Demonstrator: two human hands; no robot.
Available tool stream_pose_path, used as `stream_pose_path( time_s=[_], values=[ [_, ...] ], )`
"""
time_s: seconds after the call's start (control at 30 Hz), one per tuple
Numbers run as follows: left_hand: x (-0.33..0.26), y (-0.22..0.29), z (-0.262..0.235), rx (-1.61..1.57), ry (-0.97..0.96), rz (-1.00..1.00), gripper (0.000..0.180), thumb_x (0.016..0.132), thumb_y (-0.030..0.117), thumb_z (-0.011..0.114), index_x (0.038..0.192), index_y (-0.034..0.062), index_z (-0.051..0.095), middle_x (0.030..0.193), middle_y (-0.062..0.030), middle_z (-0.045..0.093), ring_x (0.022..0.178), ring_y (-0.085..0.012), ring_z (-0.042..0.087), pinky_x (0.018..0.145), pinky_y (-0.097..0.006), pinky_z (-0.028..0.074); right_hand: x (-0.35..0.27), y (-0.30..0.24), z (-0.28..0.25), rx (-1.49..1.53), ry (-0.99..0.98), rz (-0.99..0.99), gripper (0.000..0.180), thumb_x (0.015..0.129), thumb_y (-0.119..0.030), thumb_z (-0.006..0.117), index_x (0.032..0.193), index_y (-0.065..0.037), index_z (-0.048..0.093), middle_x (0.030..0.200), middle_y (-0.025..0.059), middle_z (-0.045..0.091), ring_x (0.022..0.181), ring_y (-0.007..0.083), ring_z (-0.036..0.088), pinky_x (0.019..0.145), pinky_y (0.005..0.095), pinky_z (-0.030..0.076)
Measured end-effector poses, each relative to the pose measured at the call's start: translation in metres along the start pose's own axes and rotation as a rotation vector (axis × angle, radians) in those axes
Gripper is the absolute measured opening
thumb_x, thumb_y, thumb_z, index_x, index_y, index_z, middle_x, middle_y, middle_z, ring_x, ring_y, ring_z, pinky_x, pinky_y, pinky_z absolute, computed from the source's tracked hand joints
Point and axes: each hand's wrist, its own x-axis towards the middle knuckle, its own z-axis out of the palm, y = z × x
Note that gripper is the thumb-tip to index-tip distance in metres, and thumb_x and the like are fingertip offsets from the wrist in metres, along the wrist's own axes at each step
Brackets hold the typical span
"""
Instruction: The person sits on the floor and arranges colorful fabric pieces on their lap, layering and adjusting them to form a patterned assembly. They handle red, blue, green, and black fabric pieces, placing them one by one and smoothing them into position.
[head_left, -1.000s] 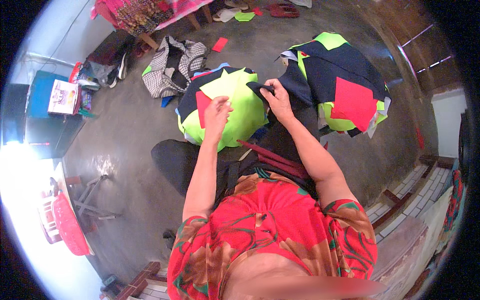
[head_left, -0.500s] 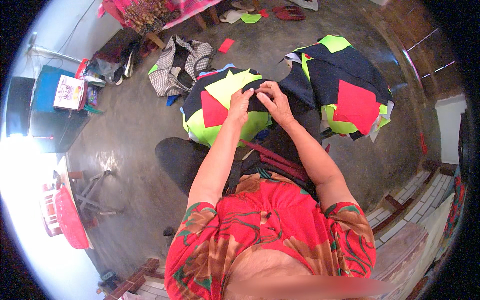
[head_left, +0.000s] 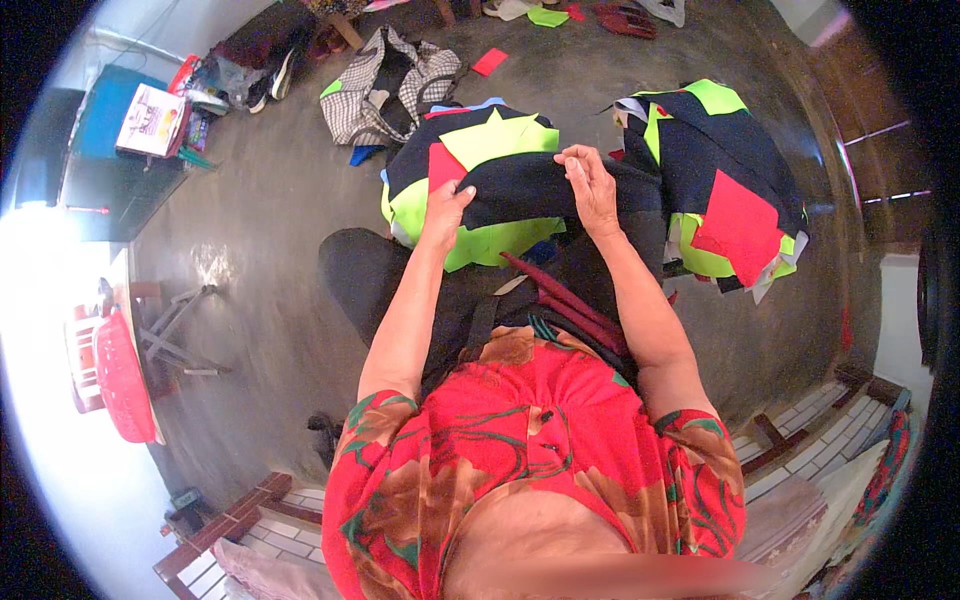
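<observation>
Far out to the left of the left hand, a red plastic basket (head_left: 122, 378) sits at the washed-out edge, its surroundings lost in glare. Above it, a blue box (head_left: 100, 120) carries a booklet (head_left: 150, 120) too small to make out. Closer in, a checked cloth bag (head_left: 385, 85) lies on the concrete floor (head_left: 260, 230), just beyond the fabric pile.

Now the left hand (head_left: 445, 208): fingers curled shut, pinching the left end of a dark navy fabric piece (head_left: 525, 188). That piece stretches straight across to the right hand (head_left: 590, 185), which is also closed on its upper edge, fingertips tucked over so the grip itself is partly hidden.

Directly under both hands sits a stack of cut fabric (head_left: 480, 150), neon green with navy and red patches; the navy piece covers its middle. Below the hands, dark red strips (head_left: 560, 300) cross the lap, their ends running under the right forearm.

To the right of the right hand, a second fabric stack (head_left: 720, 180) lies with a red square on top, its far side bent by the lens.
</observation>
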Motion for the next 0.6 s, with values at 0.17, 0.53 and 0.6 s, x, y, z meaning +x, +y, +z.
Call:
stream_pose_path(
  time_s=[0.17, 0.53, 0.6],
  values=[
    [-0.013, -0.008, -0.005, -0.014, 0.025, 0.030, 0.019, 0.087, 0.009, 0.057, 0.103, -0.0010, 0.058, 0.094, -0.0052, 0.063, 0.083, -0.0131, 0.058, 0.078, -0.028, 0.045, -0.003, -0.005, 0.004, -0.106, -0.131, -0.036, 0.020, 0.092, -0.023, 0.052, 0.101, -0.005, 0.057, 0.091, 0.0083, 0.062, 0.079, 0.0164, 0.058, 0.074, 0.0274, 0.046],
    [-0.020, 0.026, -0.066, 0.055, 0.159, 0.086, 0.031, 0.085, 0.003, 0.057, 0.115, -0.0013, 0.056, 0.103, -0.0044, 0.063, 0.089, -0.0125, 0.058, 0.082, -0.026, 0.045, 0.012, -0.003, -0.001, -0.550, -0.204, -0.164, 0.022, 0.088, -0.025, 0.053, 0.100, -0.007, 0.059, 0.098, 0.0137, 0.062, 0.095, 0.0328, 0.057, 0.083, 0.0400, 0.045],
    [-0.021, 0.020, -0.074, 0.239, 0.254, 0.004, 0.034, 0.083, 0.000, 0.057, 0.116, 0.0006, 0.057, 0.101, -0.0053, 0.063, 0.087, -0.0132, 0.059, 0.080, -0.027, 0.046, 0.009, 0.016, -0.008, -0.580, -0.228, -0.087, 0.022, 0.088, -0.024, 0.054, 0.101, -0.007, 0.058, 0.099, 0.0134, 0.061, 0.095, 0.0330, 0.057, 0.081, 0.0406, 0.045]
  ],
)
